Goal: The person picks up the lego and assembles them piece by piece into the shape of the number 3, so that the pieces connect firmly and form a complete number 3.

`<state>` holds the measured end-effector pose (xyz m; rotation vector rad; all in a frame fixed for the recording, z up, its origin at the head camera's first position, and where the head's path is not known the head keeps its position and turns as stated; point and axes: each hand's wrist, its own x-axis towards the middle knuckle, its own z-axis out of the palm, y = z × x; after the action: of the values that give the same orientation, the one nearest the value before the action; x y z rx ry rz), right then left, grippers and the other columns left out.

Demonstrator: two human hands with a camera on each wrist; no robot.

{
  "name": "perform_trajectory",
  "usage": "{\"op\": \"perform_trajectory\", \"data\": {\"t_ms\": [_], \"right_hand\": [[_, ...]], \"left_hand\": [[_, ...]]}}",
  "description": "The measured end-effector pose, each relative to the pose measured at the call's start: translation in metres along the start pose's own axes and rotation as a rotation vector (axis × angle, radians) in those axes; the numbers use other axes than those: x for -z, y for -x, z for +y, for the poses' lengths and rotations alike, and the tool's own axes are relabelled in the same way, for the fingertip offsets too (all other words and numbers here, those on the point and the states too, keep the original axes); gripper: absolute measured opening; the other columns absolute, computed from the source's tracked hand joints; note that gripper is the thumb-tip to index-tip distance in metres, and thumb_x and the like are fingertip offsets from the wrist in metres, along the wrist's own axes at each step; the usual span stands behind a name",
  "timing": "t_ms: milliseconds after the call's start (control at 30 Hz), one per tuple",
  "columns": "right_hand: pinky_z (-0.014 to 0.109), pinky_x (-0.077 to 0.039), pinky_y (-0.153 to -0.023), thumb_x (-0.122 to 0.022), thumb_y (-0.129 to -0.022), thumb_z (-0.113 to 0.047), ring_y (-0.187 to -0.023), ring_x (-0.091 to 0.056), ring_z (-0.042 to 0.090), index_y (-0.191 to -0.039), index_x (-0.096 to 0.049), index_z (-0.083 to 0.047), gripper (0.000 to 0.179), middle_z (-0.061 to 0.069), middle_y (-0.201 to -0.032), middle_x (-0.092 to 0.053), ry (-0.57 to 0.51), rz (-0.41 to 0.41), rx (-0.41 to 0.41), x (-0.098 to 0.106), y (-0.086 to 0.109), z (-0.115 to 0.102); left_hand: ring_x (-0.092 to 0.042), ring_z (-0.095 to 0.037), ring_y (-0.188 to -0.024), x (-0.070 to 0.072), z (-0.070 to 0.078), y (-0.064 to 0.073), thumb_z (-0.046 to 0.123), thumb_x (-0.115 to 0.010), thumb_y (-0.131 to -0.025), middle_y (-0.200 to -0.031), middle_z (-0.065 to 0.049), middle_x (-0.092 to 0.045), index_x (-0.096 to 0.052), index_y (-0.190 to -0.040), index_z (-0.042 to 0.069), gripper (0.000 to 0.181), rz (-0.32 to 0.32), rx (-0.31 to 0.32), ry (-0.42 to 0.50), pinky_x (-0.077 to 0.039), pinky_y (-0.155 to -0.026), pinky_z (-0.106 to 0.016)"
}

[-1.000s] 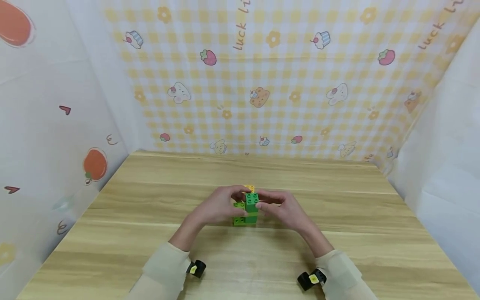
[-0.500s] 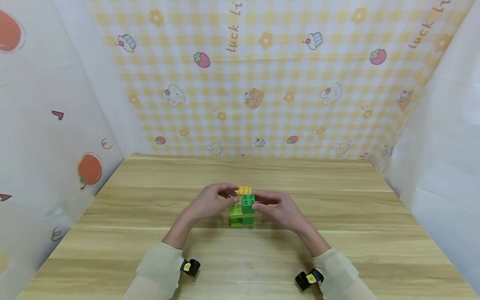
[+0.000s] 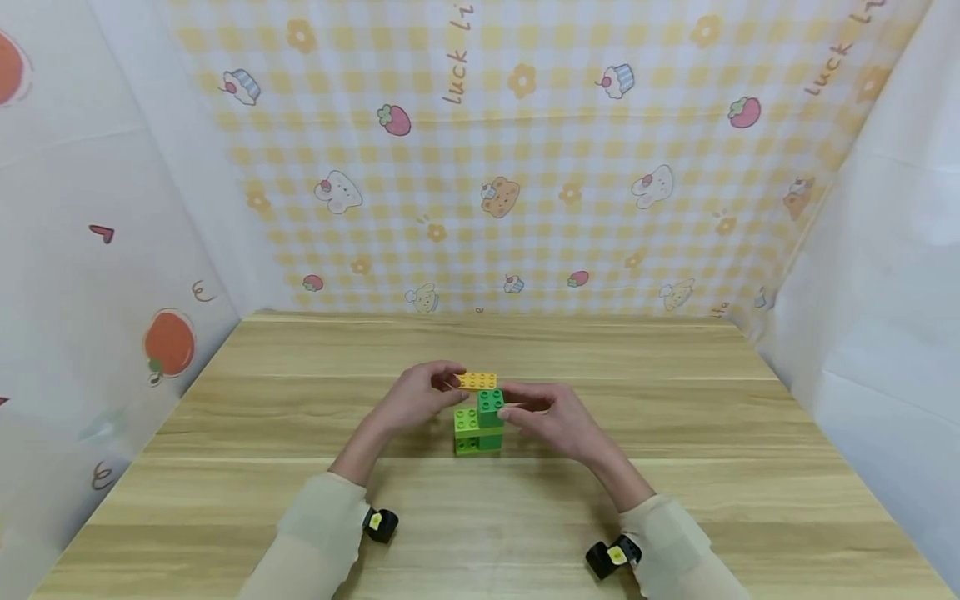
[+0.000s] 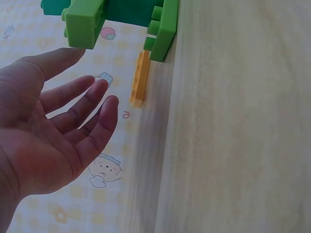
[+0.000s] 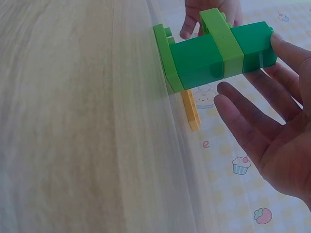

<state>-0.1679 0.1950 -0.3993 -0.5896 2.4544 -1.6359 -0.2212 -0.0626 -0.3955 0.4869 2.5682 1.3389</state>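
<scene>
One block stack (image 3: 480, 432), top between right fingers (image 5: 290, 52), left fingers (image 4: 103, 125) beside

An upright stack of two-tone green building bricks (image 3: 483, 431) is set on the desk (image 3: 630, 392), a flat yellow brick (image 3: 477, 381) laid behind.

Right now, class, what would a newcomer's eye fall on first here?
The green block stack stands out first, near the middle of the wooden table, its top pinched by the right hand. Behind it lies a yellow block. Beyond rises the checked, cartoon-printed backdrop.
</scene>
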Motion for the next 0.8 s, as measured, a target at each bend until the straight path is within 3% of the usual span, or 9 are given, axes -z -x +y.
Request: {"op": "perform_trajectory", "data": {"t_ms": [167,567,800], "right_hand": [[0.038,-0.064,-0.079,-0.074,-0.101,-0.025,-0.117,-0.073,0.031,-0.144,-0.064,-0.005,0.049,0.014,-0.14,-0.07,-0.004,0.001,0.003,-0.001,-0.001,0.0],[0.035,-0.063,-0.078,-0.075,-0.1,-0.027,-0.115,-0.074,0.028,-0.143,-0.065,-0.005,0.05,0.013,-0.139,-0.07,-0.003,0.002,-0.022,-0.001,-0.001,0.0],[0.041,-0.064,-0.079,-0.075,-0.1,-0.027,-0.116,-0.074,0.028,-0.144,-0.065,-0.006,0.05,0.013,-0.14,-0.07,-0.01,0.003,-0.024,-0.001,-0.001,0.0]], "left_hand": [[-0.064,-0.021,-0.102,-0.001,-0.005,-0.005,0.021,-0.077,-0.097,-0.111,-0.007,-0.071,-0.065,-0.14,0.004,0.047,0.0,0.01,-0.015,-0.053,-0.084,-0.032],[-0.061,-0.019,-0.094,-0.002,-0.009,-0.015,0.019,-0.076,-0.098,-0.11,-0.008,-0.07,-0.061,-0.143,0.003,0.049,0.001,0.053,-0.055,-0.051,-0.077,-0.03],[-0.061,-0.019,-0.088,-0.003,-0.015,-0.023,0.018,-0.076,-0.098,-0.11,-0.009,-0.07,-0.059,-0.145,0.004,0.053,-0.016,0.079,-0.064,-0.05,-0.069,-0.028]]}}
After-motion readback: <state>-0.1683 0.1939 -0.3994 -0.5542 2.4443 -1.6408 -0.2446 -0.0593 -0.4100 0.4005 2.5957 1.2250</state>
